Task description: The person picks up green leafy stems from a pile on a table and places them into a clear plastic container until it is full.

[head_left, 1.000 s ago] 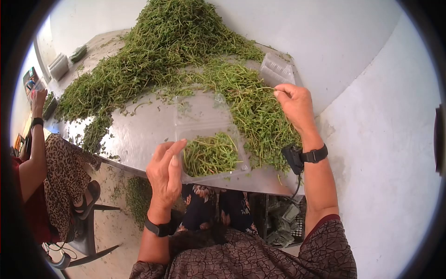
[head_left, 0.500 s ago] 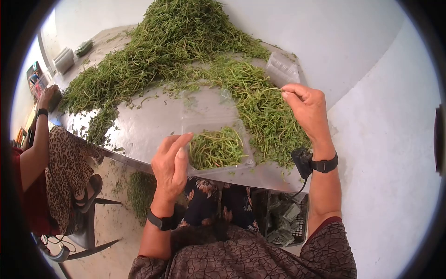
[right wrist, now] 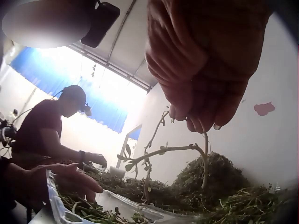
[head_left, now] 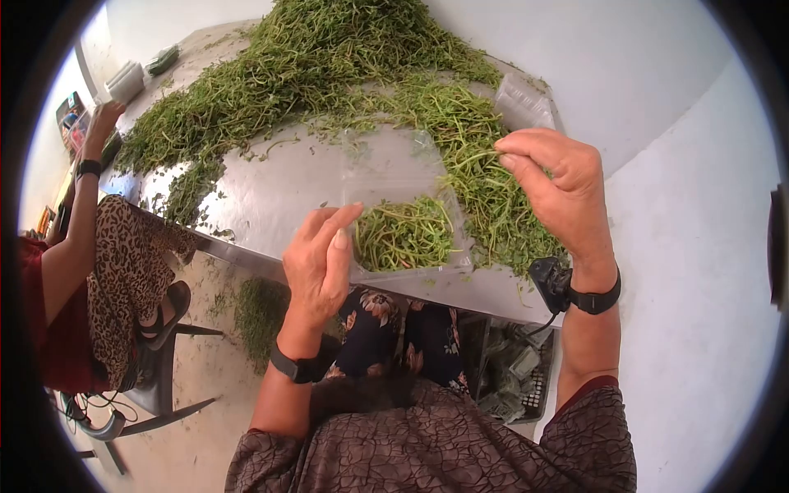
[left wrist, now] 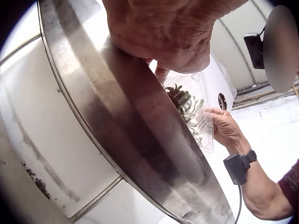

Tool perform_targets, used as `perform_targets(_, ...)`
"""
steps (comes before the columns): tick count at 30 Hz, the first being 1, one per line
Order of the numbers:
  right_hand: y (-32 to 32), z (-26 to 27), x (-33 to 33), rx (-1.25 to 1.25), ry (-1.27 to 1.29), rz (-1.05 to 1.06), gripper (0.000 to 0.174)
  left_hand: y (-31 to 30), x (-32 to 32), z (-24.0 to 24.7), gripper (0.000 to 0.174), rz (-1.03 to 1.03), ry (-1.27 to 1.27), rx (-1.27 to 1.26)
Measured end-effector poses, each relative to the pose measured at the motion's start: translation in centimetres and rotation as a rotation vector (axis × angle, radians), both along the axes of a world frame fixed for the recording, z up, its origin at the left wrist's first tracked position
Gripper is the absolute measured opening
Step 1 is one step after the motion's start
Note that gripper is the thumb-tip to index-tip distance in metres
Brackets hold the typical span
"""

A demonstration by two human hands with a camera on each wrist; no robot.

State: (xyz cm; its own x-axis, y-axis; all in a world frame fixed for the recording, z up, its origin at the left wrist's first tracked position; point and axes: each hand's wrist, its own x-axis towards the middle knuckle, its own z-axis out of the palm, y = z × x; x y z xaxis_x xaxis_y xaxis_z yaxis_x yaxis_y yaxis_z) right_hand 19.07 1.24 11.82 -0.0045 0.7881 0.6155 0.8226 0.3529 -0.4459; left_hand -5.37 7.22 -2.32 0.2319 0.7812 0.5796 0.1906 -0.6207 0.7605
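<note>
My right hand [head_left: 563,185] is raised over the right-hand heap of greens, pinching thin green sprigs [right wrist: 175,149] between thumb and fingertips; their stems dangle with small leaves in the right wrist view. A clear plastic clamshell box [head_left: 462,246] lies at the table's near edge, lid folded back, its base filled with cut green stems [head_left: 407,234]. At the box's left side is my left hand [head_left: 316,259], fingers extended over the rim. The right wrist view shows those fingers straight above the box.
A tall mound of greens [head_left: 353,49] covers the back of the metal table [head_left: 279,185]. Nested clear boxes [head_left: 523,103] lie at the back right, by the wall. Another person's hand [head_left: 103,119] works at the far left. A black crate [head_left: 538,394] stands below the table edge.
The head view has shifted, so the table sits higher and farther right. My right hand has come up and slightly nearer, still pinching. My left hand stays at the box.
</note>
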Motion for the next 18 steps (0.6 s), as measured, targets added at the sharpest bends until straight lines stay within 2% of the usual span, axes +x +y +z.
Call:
perform_targets(2,0.4,-0.3,-0.5,0.060,-0.111,0.078,0.011,0.1,0.0,-0.1,0.031,0.001,0.004,-0.002)
perform_targets(8,1.4,-1.2,-2.2,0.108,-0.233,0.195,0.013,0.3,0.0,-0.2,0.031,0.011,-0.010,0.092)
perform_targets(11,1.7,-1.9,-3.1,0.114,-0.217,0.217,0.014,0.1,-0.1,0.0,0.040,-0.021,0.032,-0.003)
perform_targets(13,1.8,-2.1,-3.5,0.084,-0.231,0.234,0.014,0.3,0.1,-0.1,0.031,-0.002,-0.016,0.061)
perform_targets(18,2.4,-3.6,-4.5,0.000,-0.252,0.266,0.015,0.4,0.0,-0.1,0.031,0.014,0.017,0.084)
